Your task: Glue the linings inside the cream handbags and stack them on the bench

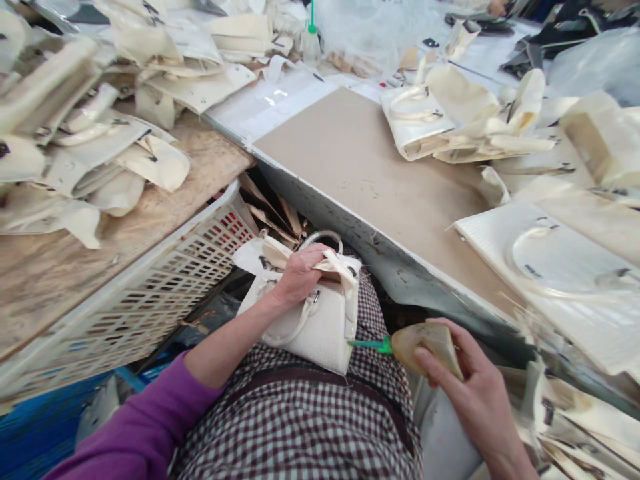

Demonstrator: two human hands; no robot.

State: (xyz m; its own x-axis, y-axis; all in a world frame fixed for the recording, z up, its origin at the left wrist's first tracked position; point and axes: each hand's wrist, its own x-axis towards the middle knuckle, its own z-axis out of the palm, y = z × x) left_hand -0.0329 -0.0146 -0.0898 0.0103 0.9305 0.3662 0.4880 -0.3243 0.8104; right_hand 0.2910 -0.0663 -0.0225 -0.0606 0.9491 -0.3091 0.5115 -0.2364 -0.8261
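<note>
A white handbag (320,327) with a crocodile-like texture rests on my lap over a checked apron (295,427). My left hand (300,270) grips the bag at its open top edge, fingers closed over the rim. My right hand (467,373) is wrapped round a yellowish squeeze bottle (423,347), tilted nearly level. Its thin green nozzle (370,344) points left, and the tip touches or almost touches the bag's right side edge. One handle of the bag hangs down its near face; the other stands up behind my left hand.
A cream plastic basket (150,320) stands at my left beside a wooden board (200,150) piled with white bag pieces. Ahead is a table (360,153) with more white bags (560,267) on its right. Another green-tipped bottle (311,47) stands at the back.
</note>
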